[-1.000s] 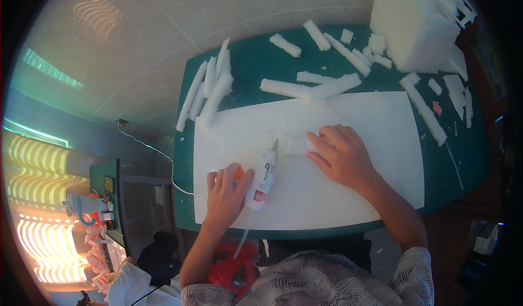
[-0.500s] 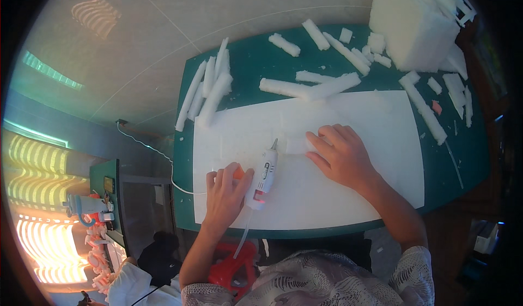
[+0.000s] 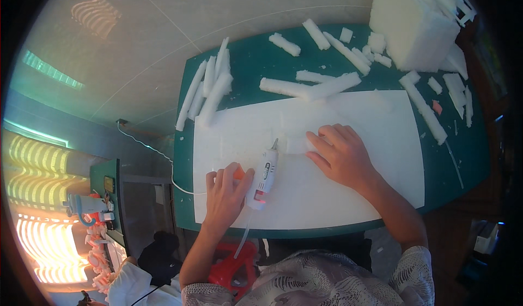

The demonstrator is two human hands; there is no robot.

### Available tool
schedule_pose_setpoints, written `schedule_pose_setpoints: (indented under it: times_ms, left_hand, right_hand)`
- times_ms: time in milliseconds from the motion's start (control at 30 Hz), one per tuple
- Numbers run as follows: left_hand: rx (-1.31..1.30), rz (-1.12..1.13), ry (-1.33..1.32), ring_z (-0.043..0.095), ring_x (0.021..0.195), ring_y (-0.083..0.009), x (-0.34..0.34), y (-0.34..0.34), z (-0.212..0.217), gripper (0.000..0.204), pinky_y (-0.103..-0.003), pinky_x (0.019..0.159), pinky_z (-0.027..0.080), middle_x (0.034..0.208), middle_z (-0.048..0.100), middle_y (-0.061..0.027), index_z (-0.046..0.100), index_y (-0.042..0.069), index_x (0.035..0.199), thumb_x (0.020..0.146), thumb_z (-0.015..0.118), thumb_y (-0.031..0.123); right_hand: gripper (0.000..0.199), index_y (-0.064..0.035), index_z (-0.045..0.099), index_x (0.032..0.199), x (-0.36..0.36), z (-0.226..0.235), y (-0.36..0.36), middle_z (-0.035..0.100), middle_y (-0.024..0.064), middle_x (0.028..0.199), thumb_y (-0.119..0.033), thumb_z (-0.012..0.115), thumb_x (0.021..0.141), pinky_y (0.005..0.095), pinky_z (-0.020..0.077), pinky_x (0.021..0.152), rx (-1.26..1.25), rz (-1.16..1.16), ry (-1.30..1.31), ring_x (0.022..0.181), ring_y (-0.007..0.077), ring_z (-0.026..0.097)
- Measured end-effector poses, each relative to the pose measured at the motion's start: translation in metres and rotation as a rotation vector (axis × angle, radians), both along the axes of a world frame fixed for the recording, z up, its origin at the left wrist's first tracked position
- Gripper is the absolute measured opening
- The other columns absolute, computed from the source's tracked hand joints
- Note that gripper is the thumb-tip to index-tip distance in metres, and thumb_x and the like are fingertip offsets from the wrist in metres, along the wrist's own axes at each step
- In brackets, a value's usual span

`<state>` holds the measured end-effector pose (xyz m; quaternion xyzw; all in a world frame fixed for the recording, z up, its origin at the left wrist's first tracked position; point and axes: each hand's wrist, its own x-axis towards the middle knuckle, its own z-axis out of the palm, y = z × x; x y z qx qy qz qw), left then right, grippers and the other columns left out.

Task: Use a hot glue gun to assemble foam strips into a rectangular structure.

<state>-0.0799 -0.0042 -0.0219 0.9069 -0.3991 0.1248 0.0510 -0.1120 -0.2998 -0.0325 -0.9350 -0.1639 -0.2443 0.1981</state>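
A white hot glue gun (image 3: 266,178) lies tilted over the white board (image 3: 348,197), its metal nozzle pointing away from me. My left hand (image 3: 226,194) is closed around its handle and orange trigger. A clear glue stick (image 3: 242,239) sticks out of its rear end. To the right, my right hand (image 3: 340,156) rests on the board, with thumb and fingers closed on a small white foam piece (image 3: 296,145). The piece's left end is close to the nozzle; whether they touch I cannot tell.
White foam strips (image 3: 210,83) are stacked at the left on the green table (image 3: 256,58). More foam strips (image 3: 310,85) and scraps lie along the far side. A big white foam block (image 3: 411,28) stands far right. The white power cord (image 3: 173,170) runs off left.
Almost nothing differs. Both hands, the glue gun and the foam piece keep their places.
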Motion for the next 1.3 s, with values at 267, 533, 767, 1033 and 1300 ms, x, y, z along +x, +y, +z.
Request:
schedule_pose_setpoints:
  times_ms: [267, 533, 767, 1033, 1300]
  left_hand:
    - [0.015, 0.006, -0.009, 0.055, 0.092, -0.0240, 0.0006, 0.0002, 0.0004, 0.044, -0.042, 0.083, 0.039, 0.114, 0.053, -0.0098, 0.063, 0.013, 0.118, 0.075, 0.067, 0.006]
    - [0.007, -0.001, -0.007, 0.055, 0.092, -0.0241, 0.0001, -0.0002, 0.0014, 0.044, -0.043, 0.083, 0.039, 0.114, 0.052, -0.0099, 0.063, 0.013, 0.118, 0.075, 0.067, 0.005]
    - [0.012, 0.000, -0.011, 0.055, 0.092, -0.0242, 0.0001, -0.0011, 0.0013, 0.044, -0.042, 0.083, 0.039, 0.114, 0.053, -0.0101, 0.064, 0.012, 0.117, 0.074, 0.067, 0.005]
    - [0.008, -0.006, -0.023, 0.055, 0.091, -0.0239, 0.0001, -0.0021, 0.0022, 0.045, -0.042, 0.083, 0.039, 0.113, 0.053, -0.0098, 0.064, 0.012, 0.117, 0.073, 0.067, 0.004]
    - [0.017, 0.003, -0.020, 0.056, 0.090, -0.0238, -0.0007, -0.0023, 0.0020, 0.046, -0.043, 0.084, 0.039, 0.113, 0.052, -0.0094, 0.064, 0.013, 0.117, 0.073, 0.067, 0.003]
  right_hand:
    - [0.034, -0.0054, 0.067, 0.107, 0.0000, -0.0006, 0.0006, 0.058, 0.0071, 0.094, -0.024, 0.077, 0.081, 0.0353, 0.0475, 0.075, -0.005, 0.000, 0.004, 0.087, 0.0223, 0.059]
    - [0.034, -0.0063, 0.067, 0.108, 0.0001, -0.0010, 0.0011, 0.057, 0.0081, 0.095, -0.021, 0.078, 0.078, 0.0366, 0.0472, 0.073, 0.012, 0.003, -0.003, 0.084, 0.0243, 0.058]
    - [0.035, -0.0058, 0.067, 0.108, 0.0007, -0.0022, 0.0011, 0.057, 0.0081, 0.095, -0.021, 0.078, 0.078, 0.0370, 0.0469, 0.074, 0.016, 0.006, 0.003, 0.085, 0.0244, 0.058]
    - [0.035, -0.0054, 0.067, 0.108, 0.0005, -0.0016, 0.0007, 0.057, 0.0082, 0.095, -0.021, 0.078, 0.078, 0.0370, 0.0470, 0.074, 0.009, 0.009, -0.004, 0.084, 0.0246, 0.057]
    - [0.035, -0.0055, 0.067, 0.108, 0.0006, -0.0023, 0.0009, 0.057, 0.0084, 0.096, -0.021, 0.078, 0.078, 0.0369, 0.0470, 0.073, 0.017, 0.013, -0.002, 0.084, 0.0248, 0.057]
